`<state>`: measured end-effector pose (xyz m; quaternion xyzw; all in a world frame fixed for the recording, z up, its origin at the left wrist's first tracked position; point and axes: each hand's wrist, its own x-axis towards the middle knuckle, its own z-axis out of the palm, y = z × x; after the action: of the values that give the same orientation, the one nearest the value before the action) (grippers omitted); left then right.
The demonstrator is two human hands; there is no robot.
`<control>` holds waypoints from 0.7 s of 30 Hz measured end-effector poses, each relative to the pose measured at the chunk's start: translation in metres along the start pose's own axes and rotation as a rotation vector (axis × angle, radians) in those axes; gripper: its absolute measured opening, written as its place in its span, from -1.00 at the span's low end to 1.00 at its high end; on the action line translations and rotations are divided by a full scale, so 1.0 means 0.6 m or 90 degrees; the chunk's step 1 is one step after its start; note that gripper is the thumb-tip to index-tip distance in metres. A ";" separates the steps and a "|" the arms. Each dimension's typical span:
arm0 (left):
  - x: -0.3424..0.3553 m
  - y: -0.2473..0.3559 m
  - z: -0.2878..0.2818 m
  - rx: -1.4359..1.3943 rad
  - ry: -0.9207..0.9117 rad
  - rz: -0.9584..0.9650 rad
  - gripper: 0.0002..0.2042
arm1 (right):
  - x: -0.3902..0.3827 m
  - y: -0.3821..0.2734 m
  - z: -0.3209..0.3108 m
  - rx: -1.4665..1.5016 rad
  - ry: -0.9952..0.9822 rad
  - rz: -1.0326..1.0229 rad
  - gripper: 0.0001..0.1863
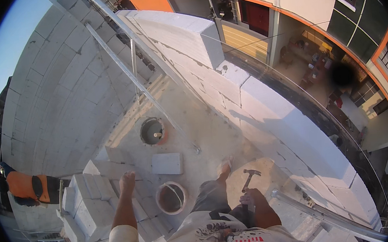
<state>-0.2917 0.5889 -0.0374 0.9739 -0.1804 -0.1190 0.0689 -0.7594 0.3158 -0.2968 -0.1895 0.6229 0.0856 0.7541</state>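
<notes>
My right hand [251, 199] is closed round the handle of a claw hammer [252, 173], its head pointing away from me. My left hand [126, 181] reaches forward over the stack of white blocks [99, 197], fingers seemingly extended with nothing visible in them. Whether it touches a block I cannot tell. Just right of that hand, a round bucket [184, 197] with a handle across it stands on the floor. Beyond it lies one loose white block [167, 164]. Farther off is a second bucket [166, 135], with grey contents and a pale object inside.
A low white block wall [268, 108] curves along my right, with a drop behind it. A taller block wall [58, 92] rises on the left. Metal poles [127, 71] slant across the far floor, and another metal tube [327, 218] lies lower right. A person in orange [23, 186] is far left.
</notes>
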 end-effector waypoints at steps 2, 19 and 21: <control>-0.163 -0.105 0.053 0.108 -0.012 -0.041 -0.80 | -0.029 0.049 -0.022 -0.234 -0.013 -0.043 -0.68; -1.131 -0.308 0.515 -0.553 -0.260 -0.710 -0.63 | -0.119 -0.068 0.010 -0.930 0.207 -0.167 -0.69; -1.057 -0.327 0.475 -0.592 -0.231 -0.678 -0.59 | -0.112 -0.038 0.203 -0.882 0.118 -0.272 -0.72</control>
<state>-0.8741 0.9777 -0.2151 0.7646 0.3782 -0.3603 0.3776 -0.6545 0.3497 -0.2088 -0.7470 0.4363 0.2951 0.4056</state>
